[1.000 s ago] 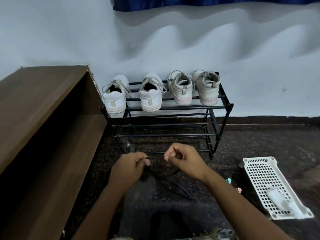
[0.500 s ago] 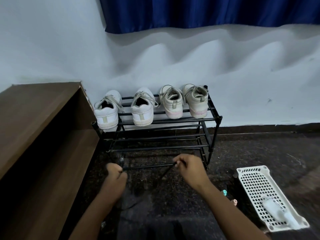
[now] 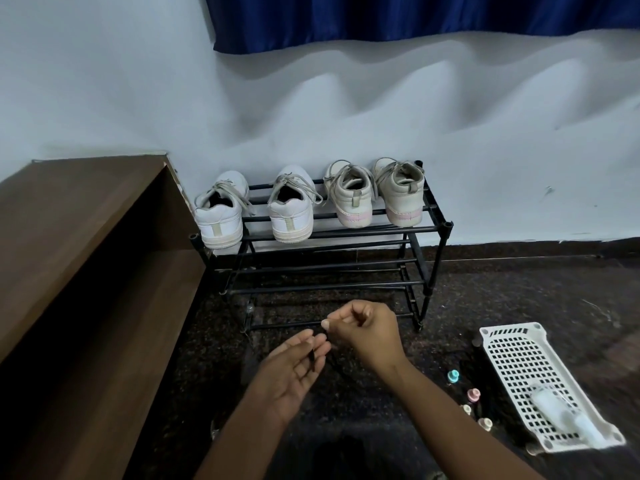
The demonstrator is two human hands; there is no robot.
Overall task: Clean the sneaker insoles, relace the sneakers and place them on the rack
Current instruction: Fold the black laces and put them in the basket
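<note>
Sneakers [image 3: 221,216] are white, rack [image 3: 325,233] black, curtain [image 3: 415,19] blue.

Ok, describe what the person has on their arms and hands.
Both are bare. The left hand and right hand wear no gloves, and no rings show. The left forearm and right forearm carry no sleeve, watch or bracelet as far as the frame reaches. The nails that show look short.

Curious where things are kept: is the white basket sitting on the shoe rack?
No, the white basket lies on the dark floor, to the right of the rack.
</note>
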